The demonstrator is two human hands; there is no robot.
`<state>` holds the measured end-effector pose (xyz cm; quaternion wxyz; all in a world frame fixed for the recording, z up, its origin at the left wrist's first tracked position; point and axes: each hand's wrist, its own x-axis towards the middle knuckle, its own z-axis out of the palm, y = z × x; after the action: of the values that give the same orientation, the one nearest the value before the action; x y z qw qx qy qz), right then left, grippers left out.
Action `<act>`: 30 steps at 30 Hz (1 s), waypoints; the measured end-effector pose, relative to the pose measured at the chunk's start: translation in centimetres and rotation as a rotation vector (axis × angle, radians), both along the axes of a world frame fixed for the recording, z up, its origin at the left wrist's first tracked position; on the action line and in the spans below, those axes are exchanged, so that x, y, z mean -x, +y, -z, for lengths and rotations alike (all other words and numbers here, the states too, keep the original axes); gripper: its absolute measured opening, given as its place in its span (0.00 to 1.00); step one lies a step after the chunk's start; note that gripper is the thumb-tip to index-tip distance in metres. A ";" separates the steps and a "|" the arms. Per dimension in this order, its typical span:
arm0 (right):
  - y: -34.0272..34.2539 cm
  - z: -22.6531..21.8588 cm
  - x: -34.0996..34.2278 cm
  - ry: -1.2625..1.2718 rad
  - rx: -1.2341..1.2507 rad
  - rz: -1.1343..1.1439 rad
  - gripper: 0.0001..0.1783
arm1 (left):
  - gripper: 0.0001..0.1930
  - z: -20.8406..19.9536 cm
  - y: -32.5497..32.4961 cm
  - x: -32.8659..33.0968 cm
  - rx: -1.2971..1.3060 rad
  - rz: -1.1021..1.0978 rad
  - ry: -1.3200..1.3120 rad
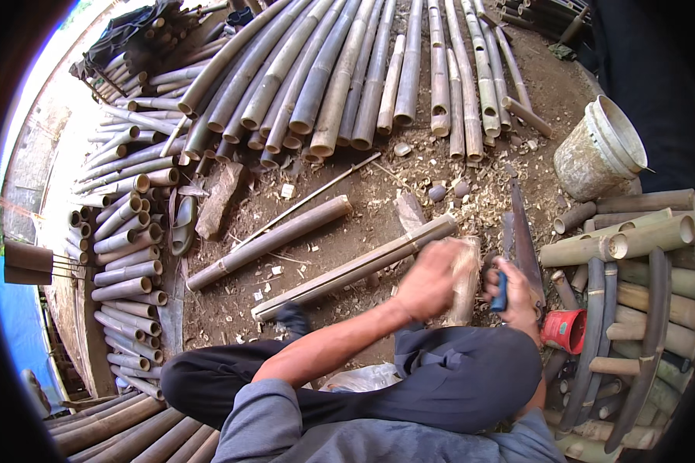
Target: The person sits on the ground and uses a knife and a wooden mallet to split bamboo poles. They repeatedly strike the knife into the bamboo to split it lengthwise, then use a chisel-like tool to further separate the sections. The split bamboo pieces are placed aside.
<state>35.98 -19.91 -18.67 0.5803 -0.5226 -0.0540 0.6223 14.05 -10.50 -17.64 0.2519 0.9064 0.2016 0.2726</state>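
Observation:
My right hand [516, 295] is wrapped round the blue handle [500, 293] of a small tool; its working end is too unclear to name. My left hand [428, 282] is closed just left of a pale upright wooden block [465, 285]. What it holds, if anything, is hidden and slightly blurred. Ahead of the left hand a bamboo pole with a long slit [347, 270] lies slantwise, its far end near the block. A handsaw [526, 239] with a dark, rusty blade stands beyond my right hand.
Many bamboo poles [340, 77] lie fanned out ahead, with stacks [127, 289] at the left. Another bamboo tube [270, 243] lies on the shaving-strewn ground. At the right are a dirty white bucket [594, 147], a red cup [564, 330] and bamboo pieces [656, 235]. A sandal [184, 225] lies left.

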 end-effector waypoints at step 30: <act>-13.3 -20.5 13.0 -1.021 0.101 -0.449 0.28 | 0.24 -2.3 -14.3 6.2 1.874 -0.590 -0.927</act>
<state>23.02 -33.20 1.82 0.3080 -0.7604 -0.4082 0.4003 7.80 -24.85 -15.29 0.8199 0.0789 0.4247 0.3759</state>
